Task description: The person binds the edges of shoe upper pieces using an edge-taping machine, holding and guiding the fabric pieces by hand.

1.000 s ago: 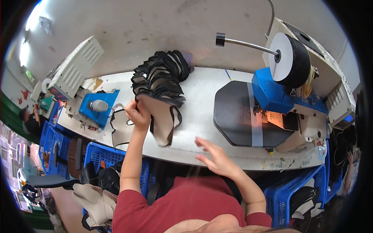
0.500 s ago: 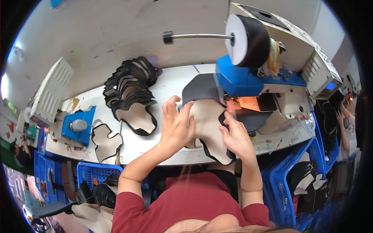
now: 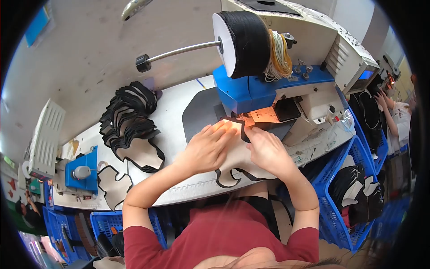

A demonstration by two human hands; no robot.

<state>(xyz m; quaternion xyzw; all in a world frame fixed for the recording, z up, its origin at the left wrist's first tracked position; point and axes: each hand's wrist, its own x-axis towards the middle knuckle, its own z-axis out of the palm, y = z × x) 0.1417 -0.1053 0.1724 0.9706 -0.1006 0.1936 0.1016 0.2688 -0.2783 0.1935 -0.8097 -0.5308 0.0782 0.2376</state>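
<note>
A beige fabric piece with black edging (image 3: 239, 158) lies under both hands at the blue-headed machine (image 3: 244, 95). Its top edge is at the lit working area below the machine head. My left hand (image 3: 207, 149) rests flat on the piece, fingers stretched toward the machine. My right hand (image 3: 270, 152) has its fingers curled at the right edge of the piece, close to the lit spot; its fingertips are partly hidden. The lower part of the piece, with a curved cut-out, spreads toward the table's front edge.
A fanned stack of similar pieces (image 3: 134, 117) lies left on the white table (image 3: 172, 112). A single piece (image 3: 114, 184) sits by a small blue device (image 3: 81, 172). Above the machine hangs a black tape spool (image 3: 251, 45). A blue crate (image 3: 329, 204) stands at right.
The piece has turned and moved up to the machine head. My left hand has gone from raised to flat on it; my right hand stays at its edge. The view has shifted.
</note>
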